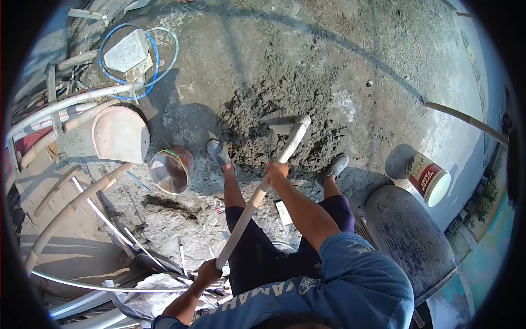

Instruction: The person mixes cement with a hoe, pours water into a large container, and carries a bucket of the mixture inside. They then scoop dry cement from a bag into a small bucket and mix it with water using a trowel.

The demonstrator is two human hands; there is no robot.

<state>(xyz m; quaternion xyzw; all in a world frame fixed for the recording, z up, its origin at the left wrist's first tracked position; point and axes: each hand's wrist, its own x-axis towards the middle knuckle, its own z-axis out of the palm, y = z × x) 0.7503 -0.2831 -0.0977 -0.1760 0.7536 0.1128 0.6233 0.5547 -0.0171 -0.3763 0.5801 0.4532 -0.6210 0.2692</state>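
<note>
My right hand [278,170] grips the wooden handle of a hoe [255,198] around its middle. Lower on the same handle, near its end, my left hand [209,272] is wrapped round it. The hoe slants away from me, its metal blade [280,128] resting on or in a pile of wet, grey mortar [268,109]; how deep the edge sits is hidden. The mortar is lumpy and spread on the ground in front of and between my shoes [334,166].
Left of my feet stands a clear bucket [171,171], with a pale basin-like piece [120,134] beyond it. Pipes and boards [71,208] crowd the left. A blue hose [155,52] loops around a block. At right are a paint bucket [429,180] and a dark trough [408,236].
</note>
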